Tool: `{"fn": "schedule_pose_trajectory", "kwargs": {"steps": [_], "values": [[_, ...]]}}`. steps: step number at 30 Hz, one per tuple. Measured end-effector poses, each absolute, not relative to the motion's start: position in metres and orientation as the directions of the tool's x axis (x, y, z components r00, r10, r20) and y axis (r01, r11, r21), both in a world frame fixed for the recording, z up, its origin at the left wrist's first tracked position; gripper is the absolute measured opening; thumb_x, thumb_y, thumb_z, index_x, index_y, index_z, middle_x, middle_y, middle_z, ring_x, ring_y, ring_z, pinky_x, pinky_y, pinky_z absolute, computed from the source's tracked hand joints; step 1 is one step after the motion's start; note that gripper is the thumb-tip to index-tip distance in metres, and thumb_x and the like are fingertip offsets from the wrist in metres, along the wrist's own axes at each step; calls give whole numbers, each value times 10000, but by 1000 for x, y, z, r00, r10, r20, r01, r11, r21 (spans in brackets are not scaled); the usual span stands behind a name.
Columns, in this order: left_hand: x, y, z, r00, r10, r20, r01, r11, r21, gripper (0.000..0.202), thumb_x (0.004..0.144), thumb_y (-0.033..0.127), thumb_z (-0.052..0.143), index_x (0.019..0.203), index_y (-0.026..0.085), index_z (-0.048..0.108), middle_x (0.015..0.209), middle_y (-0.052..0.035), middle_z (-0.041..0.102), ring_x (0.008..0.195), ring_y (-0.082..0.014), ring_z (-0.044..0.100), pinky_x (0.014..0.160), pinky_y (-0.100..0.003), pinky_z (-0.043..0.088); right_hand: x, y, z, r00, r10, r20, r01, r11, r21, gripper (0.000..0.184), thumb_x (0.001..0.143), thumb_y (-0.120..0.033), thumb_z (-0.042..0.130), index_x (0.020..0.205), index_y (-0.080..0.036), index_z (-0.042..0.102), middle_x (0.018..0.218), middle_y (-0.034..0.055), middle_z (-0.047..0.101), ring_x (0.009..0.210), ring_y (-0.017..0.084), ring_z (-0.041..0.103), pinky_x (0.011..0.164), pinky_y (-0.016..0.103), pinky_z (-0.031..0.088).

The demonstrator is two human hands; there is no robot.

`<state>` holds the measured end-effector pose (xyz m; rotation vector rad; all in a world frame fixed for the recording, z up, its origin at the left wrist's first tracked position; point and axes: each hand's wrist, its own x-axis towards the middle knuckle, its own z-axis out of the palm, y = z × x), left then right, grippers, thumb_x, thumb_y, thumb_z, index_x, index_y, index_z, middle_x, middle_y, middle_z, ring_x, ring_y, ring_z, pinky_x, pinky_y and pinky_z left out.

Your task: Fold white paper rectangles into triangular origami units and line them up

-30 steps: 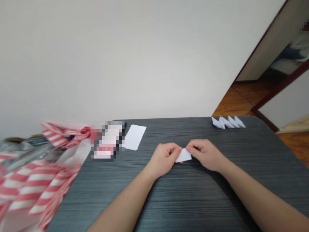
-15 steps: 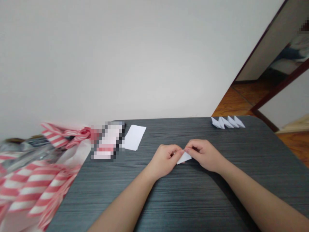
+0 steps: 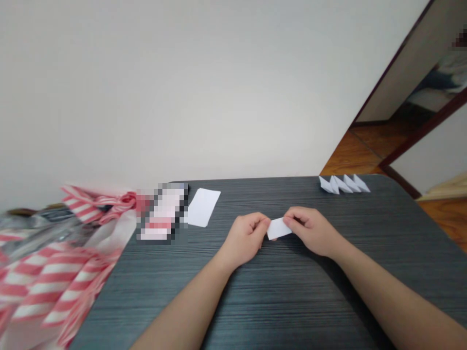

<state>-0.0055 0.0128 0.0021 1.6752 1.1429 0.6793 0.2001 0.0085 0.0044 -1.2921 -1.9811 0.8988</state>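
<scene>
A small white piece of paper (image 3: 279, 229) is held between my two hands over the middle of the dark table (image 3: 262, 301). My left hand (image 3: 248, 238) pinches its left end between thumb and fingers. At the right end, my right hand (image 3: 310, 230) grips it the same way, thumb on top. The paper's near face looks like a flat rectangle; its back is hidden. Beyond my left hand lies a stack of white paper sheets (image 3: 203, 207). Several folded white paper pieces (image 3: 343, 184) stand in a row near the table's far right edge.
A blurred-out phone-like object (image 3: 164, 211) lies left of the sheets. Red-and-white striped cloth or bags (image 3: 54, 277) are heaped beside the table's left edge. A pale wall (image 3: 219, 87) rises behind the table, and a doorway with wooden floor (image 3: 350, 150) is at right.
The held paper has gone from a triangular-looking shape to a rectangular one. My hands have moved slightly apart and a little up, both still gripping it.
</scene>
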Motion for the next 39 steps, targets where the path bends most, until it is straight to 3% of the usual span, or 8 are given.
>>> {"fn": "schedule_pose_trajectory", "kwargs": {"steps": [9,16,19,23,25,29,39], "values": [[-6,14,2,414,909,-50,388,-126,913,329,916,319,503,645,161,601,486,40,520,475,-95,455,494,-210,327,201,10,-1,-299,952,70,502,219,-837,234,936,-258,505,723,-188,573,625,-23,564,602,137,523,584,249,383],[-4,14,4,476,877,-70,359,-121,925,283,919,330,509,789,157,691,527,35,549,497,-97,481,509,-208,347,199,9,-2,-331,940,87,491,250,-835,213,928,-242,528,732,-186,593,644,-14,575,626,142,538,608,261,403],[-4,15,2,432,896,-104,336,-53,940,318,920,371,507,741,156,660,482,42,512,457,-93,446,469,-204,323,199,7,-6,-292,943,159,442,280,-852,53,911,-239,574,916,-196,603,794,16,626,659,144,555,600,261,425],[-4,15,0,388,910,-145,288,30,957,325,906,408,515,751,157,653,457,46,498,418,-90,423,438,-202,302,200,4,-10,-392,874,288,383,440,-812,221,847,-241,690,1034,-226,574,1229,110,579,840,177,602,664,291,484],[-3,15,0,383,911,-154,279,45,959,323,899,415,525,757,156,656,453,46,498,417,-90,422,439,-200,304,200,3,-11,-459,834,307,371,493,-787,247,827,-236,721,1028,-237,578,1312,117,530,999,222,597,778,340,502],[-3,15,2,399,904,-155,279,41,959,363,904,423,517,674,160,615,454,44,499,431,-87,432,454,-197,316,197,2,-10,-517,806,287,376,516,-770,179,842,-191,700,976,-237,590,1248,101,543,1087,235,575,901,373,481],[-2,13,6,402,901,-159,264,52,963,344,920,371,499,666,162,600,446,42,490,430,-87,422,455,-207,307,196,0,1,-520,809,275,363,501,-786,114,872,-155,650,920,-242,593,1107,67,568,964,207,584,853,328,476]]}}
